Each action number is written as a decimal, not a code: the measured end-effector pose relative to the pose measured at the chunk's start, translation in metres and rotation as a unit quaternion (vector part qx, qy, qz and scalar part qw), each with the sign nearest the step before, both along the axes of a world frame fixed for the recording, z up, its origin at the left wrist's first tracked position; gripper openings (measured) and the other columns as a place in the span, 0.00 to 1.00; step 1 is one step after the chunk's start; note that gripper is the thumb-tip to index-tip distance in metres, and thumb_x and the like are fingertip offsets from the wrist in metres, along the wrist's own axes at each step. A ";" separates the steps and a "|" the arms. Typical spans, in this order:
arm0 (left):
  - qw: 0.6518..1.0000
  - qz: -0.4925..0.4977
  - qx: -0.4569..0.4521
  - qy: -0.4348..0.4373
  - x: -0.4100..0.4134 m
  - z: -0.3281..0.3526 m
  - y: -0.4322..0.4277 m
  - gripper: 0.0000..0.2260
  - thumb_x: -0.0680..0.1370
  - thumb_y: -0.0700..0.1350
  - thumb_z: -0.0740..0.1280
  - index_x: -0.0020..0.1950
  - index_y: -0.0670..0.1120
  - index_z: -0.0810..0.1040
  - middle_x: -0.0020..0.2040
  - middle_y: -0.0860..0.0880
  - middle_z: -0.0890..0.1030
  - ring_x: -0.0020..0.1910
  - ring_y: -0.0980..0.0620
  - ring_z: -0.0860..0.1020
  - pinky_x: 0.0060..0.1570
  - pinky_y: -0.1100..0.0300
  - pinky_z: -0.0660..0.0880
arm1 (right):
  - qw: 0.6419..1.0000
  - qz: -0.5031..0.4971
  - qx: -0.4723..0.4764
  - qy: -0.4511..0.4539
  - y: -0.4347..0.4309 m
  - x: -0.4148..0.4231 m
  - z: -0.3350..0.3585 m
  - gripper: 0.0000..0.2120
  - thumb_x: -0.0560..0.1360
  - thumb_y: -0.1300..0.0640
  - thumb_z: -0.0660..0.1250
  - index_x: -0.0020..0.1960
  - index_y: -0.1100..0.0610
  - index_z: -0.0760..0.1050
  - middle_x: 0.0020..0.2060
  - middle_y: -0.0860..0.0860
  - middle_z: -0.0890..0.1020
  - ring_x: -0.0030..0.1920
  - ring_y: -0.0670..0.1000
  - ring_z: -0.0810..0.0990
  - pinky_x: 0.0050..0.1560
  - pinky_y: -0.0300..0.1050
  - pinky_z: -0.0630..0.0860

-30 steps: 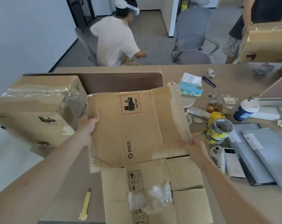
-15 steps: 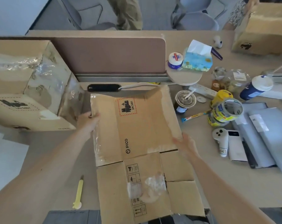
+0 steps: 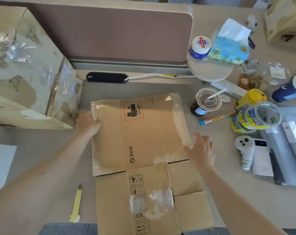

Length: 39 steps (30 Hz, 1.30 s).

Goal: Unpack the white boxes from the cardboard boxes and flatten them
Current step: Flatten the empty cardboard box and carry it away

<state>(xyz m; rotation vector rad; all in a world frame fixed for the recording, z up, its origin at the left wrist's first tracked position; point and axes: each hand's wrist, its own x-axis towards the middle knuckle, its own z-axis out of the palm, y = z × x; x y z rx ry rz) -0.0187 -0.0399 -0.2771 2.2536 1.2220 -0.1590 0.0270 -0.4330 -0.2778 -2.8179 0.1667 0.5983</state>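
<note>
Flattening is judged in hand: carton (image 3: pixel 143 133) is touched at 9 o'clock by left hand (image 3: pixel 88 122), grip indeterminable; right hand (image 3: pixel 201 151) is spread at 4 o'clock. Pressing flat is required next.

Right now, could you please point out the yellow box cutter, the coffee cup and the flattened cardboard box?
yellow box cutter (image 3: pixel 76 204): head view, its handle.
coffee cup (image 3: pixel 204 103): head view, its lid.
flattened cardboard box (image 3: pixel 157 133): head view, its upper panel, beside the PICO print.
</note>
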 end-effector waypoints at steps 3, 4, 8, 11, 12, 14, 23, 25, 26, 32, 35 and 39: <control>0.991 -0.100 0.087 -0.008 0.005 -0.013 -0.003 0.21 0.71 0.49 0.74 0.62 0.46 0.75 0.57 0.43 0.78 0.60 0.40 0.76 0.57 0.48 0.75 | 0.996 0.061 0.043 -0.041 0.022 0.026 -0.006 0.29 0.73 0.50 0.69 0.72 0.50 0.66 0.67 0.52 0.68 0.65 0.57 0.67 0.62 0.54 0.69; 0.988 -0.134 0.080 -0.016 0.007 -0.017 -0.008 0.27 0.73 0.51 0.73 0.70 0.48 0.70 0.65 0.44 0.75 0.66 0.41 0.72 0.64 0.45 0.72 | 0.993 0.087 0.059 -0.048 0.031 0.035 -0.008 0.29 0.74 0.49 0.69 0.73 0.50 0.65 0.69 0.52 0.67 0.67 0.57 0.66 0.65 0.55 0.67; 0.973 -0.224 0.036 0.045 0.025 -0.029 -0.036 0.34 0.78 0.66 0.62 0.80 0.58 0.55 0.81 0.49 0.54 0.80 0.43 0.50 0.72 0.30 0.51 | 0.980 0.168 0.071 -0.074 0.076 0.074 -0.023 0.30 0.75 0.42 0.65 0.74 0.48 0.63 0.77 0.53 0.60 0.76 0.57 0.58 0.73 0.56 0.59; 0.973 -0.215 0.022 0.088 0.036 -0.040 -0.047 0.33 0.76 0.73 0.51 0.78 0.62 0.51 0.82 0.49 0.47 0.80 0.38 0.45 0.68 0.24 0.47 | 0.976 0.211 0.024 -0.049 0.106 0.099 -0.036 0.31 0.76 0.37 0.59 0.75 0.46 0.58 0.79 0.54 0.55 0.78 0.59 0.52 0.75 0.58 0.54; 0.971 -0.213 0.028 0.102 0.037 -0.045 -0.049 0.33 0.76 0.74 0.49 0.78 0.64 0.50 0.82 0.49 0.46 0.79 0.36 0.43 0.67 0.24 0.45 | 0.975 0.217 0.010 -0.034 0.113 0.105 -0.041 0.31 0.77 0.35 0.57 0.76 0.46 0.57 0.79 0.54 0.53 0.78 0.59 0.50 0.76 0.60 0.52; 0.970 -0.209 0.045 0.115 0.039 -0.054 -0.054 0.32 0.75 0.75 0.48 0.78 0.67 0.48 0.82 0.50 0.43 0.78 0.33 0.40 0.66 0.22 0.43 | 0.975 0.224 -0.007 -0.016 0.120 0.110 -0.053 0.33 0.77 0.32 0.52 0.78 0.43 0.54 0.80 0.54 0.50 0.79 0.60 0.45 0.76 0.64 0.46; 0.963 -0.198 0.135 0.119 0.037 -0.080 -0.060 0.31 0.76 0.75 0.43 0.78 0.68 0.44 0.82 0.49 0.42 0.78 0.32 0.38 0.66 0.22 0.43 | 0.976 0.189 -0.062 -0.086 0.132 0.099 -0.088 0.35 0.74 0.27 0.46 0.78 0.39 0.52 0.80 0.53 0.52 0.78 0.62 0.46 0.74 0.67 0.41; 0.963 -0.200 0.139 0.118 0.038 -0.082 -0.061 0.31 0.76 0.74 0.43 0.78 0.67 0.44 0.82 0.49 0.42 0.78 0.33 0.36 0.66 0.21 0.44 | 0.976 0.186 -0.068 -0.095 0.131 0.099 -0.089 0.35 0.74 0.27 0.46 0.78 0.40 0.52 0.80 0.53 0.52 0.78 0.62 0.47 0.73 0.66 0.42; 0.963 -0.201 0.139 0.117 0.039 -0.081 -0.061 0.31 0.76 0.74 0.42 0.78 0.67 0.43 0.82 0.49 0.41 0.77 0.33 0.36 0.66 0.21 0.44 | 0.975 0.184 -0.070 -0.098 0.131 0.100 -0.088 0.35 0.74 0.28 0.46 0.78 0.39 0.52 0.80 0.53 0.52 0.78 0.62 0.47 0.73 0.67 0.43; 0.962 -0.213 0.121 0.123 0.042 -0.077 -0.060 0.28 0.78 0.71 0.40 0.78 0.67 0.41 0.81 0.50 0.38 0.77 0.33 0.35 0.66 0.21 0.41 | 0.974 0.210 -0.076 -0.048 0.131 0.105 -0.083 0.33 0.78 0.30 0.45 0.79 0.39 0.45 0.80 0.53 0.44 0.78 0.62 0.41 0.72 0.69 0.39; 0.967 -0.228 0.064 0.099 0.039 -0.069 -0.048 0.26 0.81 0.67 0.47 0.78 0.68 0.44 0.81 0.52 0.38 0.78 0.36 0.34 0.67 0.23 0.38 | 0.973 0.231 0.029 0.003 0.119 0.112 -0.066 0.31 0.80 0.40 0.55 0.79 0.41 0.47 0.80 0.54 0.42 0.78 0.60 0.37 0.74 0.67 0.37; 0.967 -0.240 0.049 0.066 -0.009 -0.053 -0.055 0.28 0.82 0.63 0.54 0.80 0.63 0.48 0.82 0.50 0.40 0.81 0.42 0.41 0.73 0.30 0.40 | 0.974 0.216 0.064 -0.011 0.084 0.074 -0.043 0.34 0.80 0.45 0.58 0.80 0.43 0.43 0.80 0.52 0.46 0.79 0.56 0.41 0.76 0.62 0.40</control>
